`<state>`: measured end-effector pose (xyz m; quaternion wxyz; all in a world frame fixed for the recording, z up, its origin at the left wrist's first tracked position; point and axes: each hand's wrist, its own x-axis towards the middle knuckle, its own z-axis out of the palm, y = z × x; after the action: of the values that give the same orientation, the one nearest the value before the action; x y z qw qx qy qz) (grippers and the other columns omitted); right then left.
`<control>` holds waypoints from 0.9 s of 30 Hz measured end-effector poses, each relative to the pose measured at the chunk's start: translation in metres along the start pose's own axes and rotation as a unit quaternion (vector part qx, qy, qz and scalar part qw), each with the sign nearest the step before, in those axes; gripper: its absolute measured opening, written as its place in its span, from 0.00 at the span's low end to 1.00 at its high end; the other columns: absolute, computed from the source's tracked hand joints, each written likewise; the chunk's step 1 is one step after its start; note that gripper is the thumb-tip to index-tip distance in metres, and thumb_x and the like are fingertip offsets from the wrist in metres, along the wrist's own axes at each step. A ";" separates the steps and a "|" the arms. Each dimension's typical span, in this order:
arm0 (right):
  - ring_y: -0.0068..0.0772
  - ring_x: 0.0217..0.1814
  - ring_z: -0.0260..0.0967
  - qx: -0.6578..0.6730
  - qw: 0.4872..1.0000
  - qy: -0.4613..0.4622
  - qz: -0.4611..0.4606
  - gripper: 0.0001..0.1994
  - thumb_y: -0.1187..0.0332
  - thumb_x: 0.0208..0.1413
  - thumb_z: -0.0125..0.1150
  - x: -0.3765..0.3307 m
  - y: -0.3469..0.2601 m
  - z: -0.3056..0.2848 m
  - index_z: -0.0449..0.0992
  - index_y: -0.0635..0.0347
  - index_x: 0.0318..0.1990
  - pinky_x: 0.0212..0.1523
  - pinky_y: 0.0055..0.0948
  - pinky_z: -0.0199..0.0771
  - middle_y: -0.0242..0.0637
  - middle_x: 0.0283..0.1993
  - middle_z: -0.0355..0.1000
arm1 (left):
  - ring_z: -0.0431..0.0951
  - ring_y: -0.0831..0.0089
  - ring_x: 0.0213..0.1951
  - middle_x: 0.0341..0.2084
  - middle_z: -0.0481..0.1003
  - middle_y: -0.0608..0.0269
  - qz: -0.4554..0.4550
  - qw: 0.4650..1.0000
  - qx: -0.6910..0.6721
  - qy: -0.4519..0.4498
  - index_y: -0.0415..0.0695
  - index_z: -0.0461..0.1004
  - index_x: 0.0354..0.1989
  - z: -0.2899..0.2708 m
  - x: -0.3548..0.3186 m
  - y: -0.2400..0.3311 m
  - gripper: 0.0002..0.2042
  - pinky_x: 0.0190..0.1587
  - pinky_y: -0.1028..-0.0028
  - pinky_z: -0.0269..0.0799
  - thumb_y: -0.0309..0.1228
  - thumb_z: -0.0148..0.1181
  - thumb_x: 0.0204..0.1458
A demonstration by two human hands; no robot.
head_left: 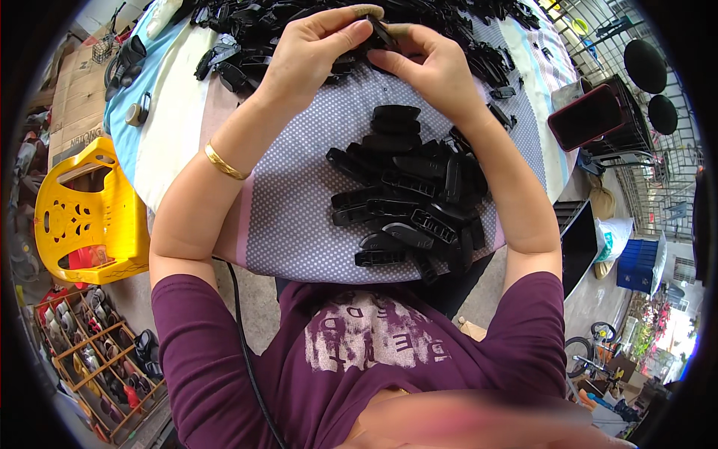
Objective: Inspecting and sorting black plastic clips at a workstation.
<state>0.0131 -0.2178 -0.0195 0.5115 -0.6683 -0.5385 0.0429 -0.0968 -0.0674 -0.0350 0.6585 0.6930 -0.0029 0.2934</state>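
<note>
Both hands meet at the far side of the table, pinching one small black plastic piece [380, 31] between them. My left hand [318, 49] grips it from the left with thumb and fingers; a light covering shows on one fingertip. My right hand [426, 63] holds the piece from the right, its thumb just below. Behind the hands spreads a wide heap of similar black plastic parts [247, 22]. Nearer my body, between my forearms, lies a smaller pile of elongated black plastic pieces [411, 187]. What exact kind these parts are I cannot tell.
The parts lie on a dotted tablecloth [292, 202]. A yellow plastic chair [112, 217] stands at the left, above a rack of shoes [105, 359]. On the right are a phone [587, 117] by the table edge, a wire grid [628, 45] and a blue crate [638, 263].
</note>
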 end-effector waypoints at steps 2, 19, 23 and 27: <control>0.19 0.35 0.70 0.099 0.992 -0.067 0.046 0.13 0.70 0.47 0.63 0.001 -0.001 -0.005 0.75 0.65 0.41 0.36 0.18 0.71 0.33 0.34 0.75 | 0.74 0.75 0.40 0.37 0.76 0.64 -0.010 1.000 0.014 0.004 0.44 0.75 0.45 -0.001 0.001 0.002 0.12 0.47 0.78 0.69 0.31 0.57 0.51; 0.26 0.35 0.72 -0.138 0.980 0.000 0.144 0.12 0.70 0.48 0.58 0.057 0.029 -0.063 0.75 0.65 0.40 0.37 0.23 0.71 0.38 0.32 0.75 | 0.77 0.65 0.29 0.27 0.76 0.54 0.048 0.915 0.307 -0.258 0.43 0.73 0.45 0.034 -0.015 0.017 0.17 0.35 0.73 0.72 0.34 0.60 0.46; 0.38 0.35 0.73 -0.303 0.953 0.023 -0.022 0.13 0.60 0.46 0.59 0.081 0.053 -0.040 0.78 0.61 0.34 0.39 0.31 0.72 0.43 0.30 0.75 | 0.77 0.69 0.28 0.25 0.77 0.56 -0.161 0.941 0.212 -0.210 0.43 0.74 0.43 0.035 -0.009 0.014 0.14 0.35 0.74 0.72 0.35 0.56 0.50; 0.45 0.36 0.72 -0.439 0.897 -0.023 0.040 0.14 0.56 0.42 0.60 0.099 0.037 -0.016 0.79 0.57 0.29 0.40 0.38 0.72 0.43 0.31 0.74 | 0.76 0.68 0.33 0.32 0.76 0.55 -0.033 0.952 0.267 -0.147 0.43 0.74 0.44 0.022 -0.007 -0.011 0.15 0.39 0.72 0.71 0.26 0.55 0.44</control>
<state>0.0890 -0.1486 0.0104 0.1511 -0.8448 -0.4871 -0.1620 -0.0892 -0.0883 -0.0472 0.4512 0.8786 0.0011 0.1566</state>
